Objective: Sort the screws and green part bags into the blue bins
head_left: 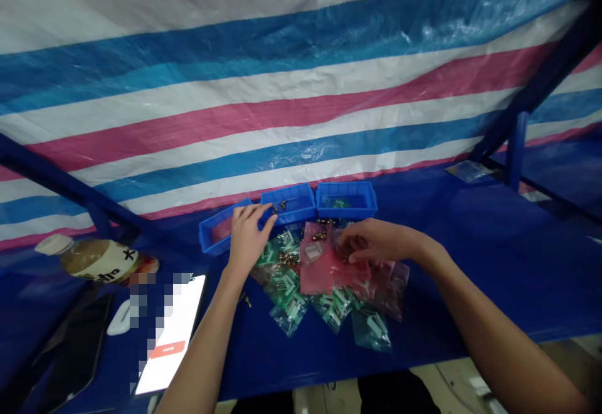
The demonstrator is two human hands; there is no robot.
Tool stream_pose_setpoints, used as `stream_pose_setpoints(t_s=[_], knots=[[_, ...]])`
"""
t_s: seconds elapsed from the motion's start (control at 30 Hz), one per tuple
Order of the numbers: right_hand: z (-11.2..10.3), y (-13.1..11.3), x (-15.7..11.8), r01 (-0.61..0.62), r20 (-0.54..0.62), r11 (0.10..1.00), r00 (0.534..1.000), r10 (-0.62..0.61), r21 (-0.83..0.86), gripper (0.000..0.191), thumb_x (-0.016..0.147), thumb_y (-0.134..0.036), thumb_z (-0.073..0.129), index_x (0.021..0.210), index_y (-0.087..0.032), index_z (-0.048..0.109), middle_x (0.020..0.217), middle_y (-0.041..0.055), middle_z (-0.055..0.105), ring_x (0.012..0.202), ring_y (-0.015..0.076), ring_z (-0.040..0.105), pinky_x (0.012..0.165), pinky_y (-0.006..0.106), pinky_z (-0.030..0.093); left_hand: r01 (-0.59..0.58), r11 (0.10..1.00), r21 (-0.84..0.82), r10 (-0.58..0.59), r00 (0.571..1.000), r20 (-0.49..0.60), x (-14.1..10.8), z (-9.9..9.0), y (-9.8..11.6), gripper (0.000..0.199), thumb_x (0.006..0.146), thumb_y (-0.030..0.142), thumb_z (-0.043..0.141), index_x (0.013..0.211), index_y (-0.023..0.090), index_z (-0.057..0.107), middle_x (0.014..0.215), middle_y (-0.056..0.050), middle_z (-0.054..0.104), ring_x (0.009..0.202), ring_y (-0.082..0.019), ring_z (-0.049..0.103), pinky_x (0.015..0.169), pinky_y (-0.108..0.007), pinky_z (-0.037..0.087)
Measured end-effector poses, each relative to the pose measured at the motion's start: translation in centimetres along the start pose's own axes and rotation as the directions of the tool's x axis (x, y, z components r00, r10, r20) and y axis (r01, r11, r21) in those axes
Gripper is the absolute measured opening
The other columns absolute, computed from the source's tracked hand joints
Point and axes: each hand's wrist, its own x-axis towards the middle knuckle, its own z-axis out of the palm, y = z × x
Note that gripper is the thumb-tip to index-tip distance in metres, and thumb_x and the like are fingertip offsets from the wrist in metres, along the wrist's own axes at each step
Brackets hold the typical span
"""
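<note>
Heaped across the blue tabletop (263, 351) at six o'clock: green packets (285, 285) beneath red packets (316, 279). From the heap, at two o'clock: right hand (376, 238), curled on red plastic, fingertips partly hidden, grip impossible to tell. At ten: left hand (248, 235), loosely bent over blue bins (347, 214), hold likewise unclear. Beyond, at twelve-thirty: green bin contents (339, 202), blurred.

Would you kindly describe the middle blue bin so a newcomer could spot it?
Below the striped sheet stand three blue bins. The middle bin, by the left hand, holds small brass-coloured parts; the right bin contains something green instead.
</note>
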Motion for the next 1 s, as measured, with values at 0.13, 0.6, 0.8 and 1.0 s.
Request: stream_pose_setpoints(t_s=[0.13, 0.6, 0.8, 1.0], knots=[[1.1, 0.2, 0.4, -0.013, 0.028, 1.0, 1.0, 0.013, -0.017, 0.013, 0.078, -0.017, 0.064, 0.09, -0.019, 0.063, 0.082, 0.0002, 0.059, 0.069, 0.0124, 0.051, 0.059, 0.024, 0.035, -0.048, 0.999, 0.004, 0.048, 0.999, 0.017, -1.2, -0.2, 1.0, 0.028, 0.094, 0.036, 0.055, 0.113, 0.023, 0.069, 0.106, -0.005, 0.069, 0.101, -0.025, 0.053, 0.095, -0.041, 0.044], [2.5, -2.9, 1.7, 0.12, -0.296, 0.95, 0.933, -0.207, -0.288, 0.013, 0.089, -0.019, 0.054, 0.101, -0.018, 0.059, 0.105, 0.0088, 0.058, 0.099, 0.0216, 0.053, 0.083, 0.033, 0.046, -0.067, 0.933, -0.355, 0.129, 0.98, 0.154, -2.4, -0.5, 6.2, 0.017, 0.09, 0.036, 0.061, 0.087, 0.024, 0.072, 0.085, -0.003, 0.071, 0.086, -0.021, 0.056, 0.081, -0.037, 0.048], [3.6, -3.4, 2.2, 0.181, -0.352, 0.884, 0.869, -0.349, -0.43, 0.014, 0.092, -0.018, 0.05, 0.102, -0.017, 0.059, 0.107, 0.0118, 0.061, 0.099, 0.0235, 0.053, 0.087, 0.039, 0.047, 0.015, 0.882, -0.471, 0.138, 0.947, 0.29, -2.9, -0.3, 7.8, 0.015, 0.085, 0.039, 0.068, 0.085, 0.025, 0.074, 0.085, -0.003, 0.071, 0.088, -0.022, 0.054, 0.077, -0.037, 0.048], [3.2, -3.2, 2.0, 0.194, -0.401, 0.943, 0.868, -0.294, -0.27, 0.021, 0.094, -0.021, 0.051, 0.114, -0.021, 0.057, 0.113, 0.0101, 0.063, 0.103, 0.0221, 0.057, 0.087, 0.036, 0.047, 0.019, 0.881, -0.473, 0.116, 0.96, 0.254, -2.5, -0.6, 7.1, 0.015, 0.086, 0.037, 0.067, 0.084, 0.025, 0.074, 0.087, -0.003, 0.073, 0.087, -0.021, 0.059, 0.079, -0.038, 0.049]])
